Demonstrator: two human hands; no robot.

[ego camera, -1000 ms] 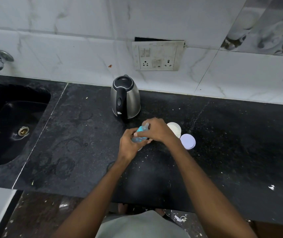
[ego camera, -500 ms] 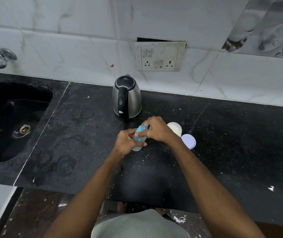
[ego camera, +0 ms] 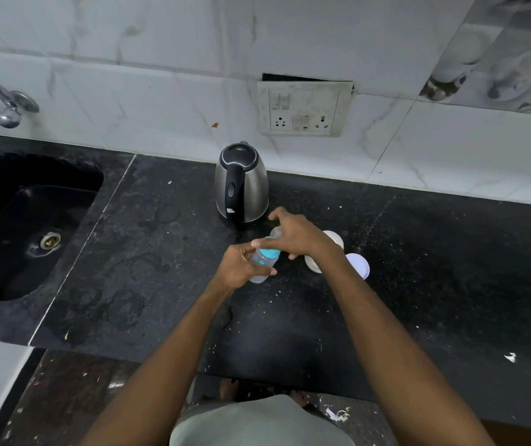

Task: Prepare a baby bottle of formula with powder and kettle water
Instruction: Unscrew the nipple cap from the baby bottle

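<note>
Right hand [ego camera: 299, 236] fingers now spread over bottle [ego camera: 262, 262] top, possibly pinching | left hand [ego camera: 241, 268] grips bottle body.

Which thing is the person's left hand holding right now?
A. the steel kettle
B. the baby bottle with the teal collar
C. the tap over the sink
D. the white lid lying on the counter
B: the left hand is curled round the clear body of the baby bottle, while the kettle stands untouched behind it and the white lid lies on the counter to the right.
</note>
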